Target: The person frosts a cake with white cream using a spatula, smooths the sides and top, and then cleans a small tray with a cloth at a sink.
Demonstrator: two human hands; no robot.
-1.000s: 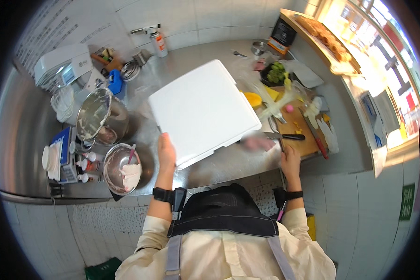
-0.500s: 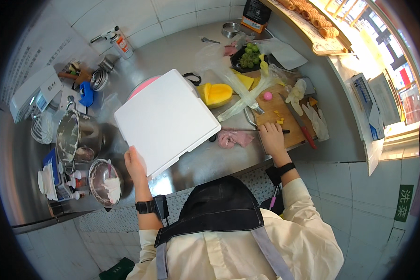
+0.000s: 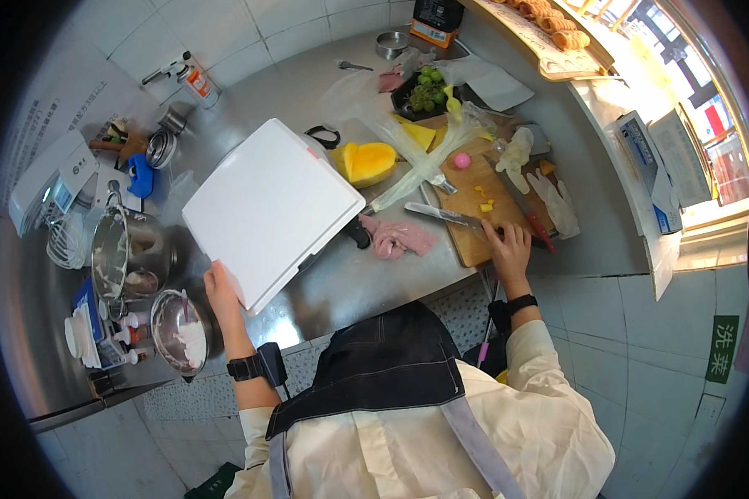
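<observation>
My left hand (image 3: 223, 293) grips the near-left corner of a white, square, lid-like panel (image 3: 270, 216), its thumb on the rim. The panel is tilted above the steel counter and hides what lies under it. At the right, my right hand (image 3: 510, 252) closes around a knife (image 3: 445, 214) where blade and black handle meet. Its long blade points left across the edge of the wooden cutting board (image 3: 466, 241). Small yellow mango cubes (image 3: 486, 206) lie just beyond my fingers. A cut mango (image 3: 368, 165) rests past the panel's right corner, and a crumpled pink cloth (image 3: 398, 238) lies nearer me.
A red-handled knife (image 3: 534, 218), pale gloves (image 3: 555, 206) and a pink ball (image 3: 462, 160) lie around the board. Green grapes (image 3: 427, 91) fill a black tray behind. Left stand a steel mixer bowl (image 3: 133, 256), a bowl with white cream (image 3: 190, 343) and a torch canister (image 3: 198, 86).
The knife's blade has turned flatter and now shows its broad side, while my right hand has shifted nearer me. The view has moved slightly; the panel remains in my left hand.
</observation>
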